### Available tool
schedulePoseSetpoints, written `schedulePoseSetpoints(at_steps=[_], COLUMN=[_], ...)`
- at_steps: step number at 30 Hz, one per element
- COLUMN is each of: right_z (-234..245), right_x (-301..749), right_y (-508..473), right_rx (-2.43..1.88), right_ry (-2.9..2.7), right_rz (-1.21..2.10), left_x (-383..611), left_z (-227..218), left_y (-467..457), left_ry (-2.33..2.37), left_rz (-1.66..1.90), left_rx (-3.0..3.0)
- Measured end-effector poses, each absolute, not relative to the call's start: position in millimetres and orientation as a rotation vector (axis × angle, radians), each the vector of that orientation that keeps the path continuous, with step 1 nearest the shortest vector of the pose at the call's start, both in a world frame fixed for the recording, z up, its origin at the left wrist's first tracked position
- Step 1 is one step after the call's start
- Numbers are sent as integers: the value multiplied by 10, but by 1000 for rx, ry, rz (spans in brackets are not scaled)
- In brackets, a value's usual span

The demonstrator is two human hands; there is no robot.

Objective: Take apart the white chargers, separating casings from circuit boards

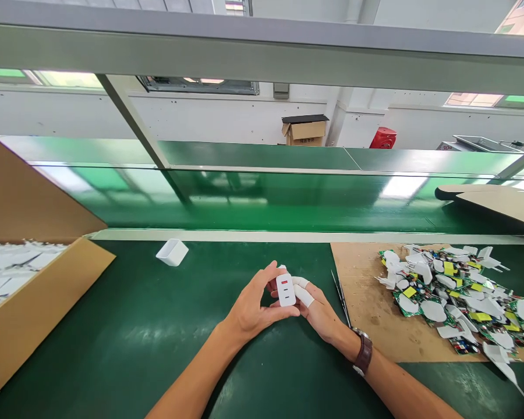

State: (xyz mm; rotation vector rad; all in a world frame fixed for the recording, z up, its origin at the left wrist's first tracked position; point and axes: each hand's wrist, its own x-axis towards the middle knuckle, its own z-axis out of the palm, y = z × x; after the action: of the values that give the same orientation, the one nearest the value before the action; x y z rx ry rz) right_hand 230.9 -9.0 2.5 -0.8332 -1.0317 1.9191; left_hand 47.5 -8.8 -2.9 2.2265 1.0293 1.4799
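Your left hand [248, 305] and right hand [318, 311] both closed on charger [285, 289]: light, stiff, smooth plastic, likely slippery; grip flat sides, above desk [135, 326].

- Your left hand [250, 304] is curled, with the thumb pointing to the right.
- Your right hand [318, 307] meets it, palm up, with white tape on two fingers [304, 295].
- Both arms reach forward together.
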Motion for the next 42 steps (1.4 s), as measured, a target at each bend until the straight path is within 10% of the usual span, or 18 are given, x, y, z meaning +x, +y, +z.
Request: schedulePoseSetpoints(at_steps=[13,23,42], right_z=[23,-149,-153], right_x=[2310,2530,2535], right_y=[-95,17,58], right_rx=[-877,-1036,-1038], right_ry=[-1118,-2019,-1963], right_rz=[1831,677,658], left_x=[463,441,438], left_z=[-20,-51,-119], left_y=[-110,-81,-48], left_ry=[1066,1292,1207], left_rz=[1389,974,953], left_rx=[2218,2061,2015])
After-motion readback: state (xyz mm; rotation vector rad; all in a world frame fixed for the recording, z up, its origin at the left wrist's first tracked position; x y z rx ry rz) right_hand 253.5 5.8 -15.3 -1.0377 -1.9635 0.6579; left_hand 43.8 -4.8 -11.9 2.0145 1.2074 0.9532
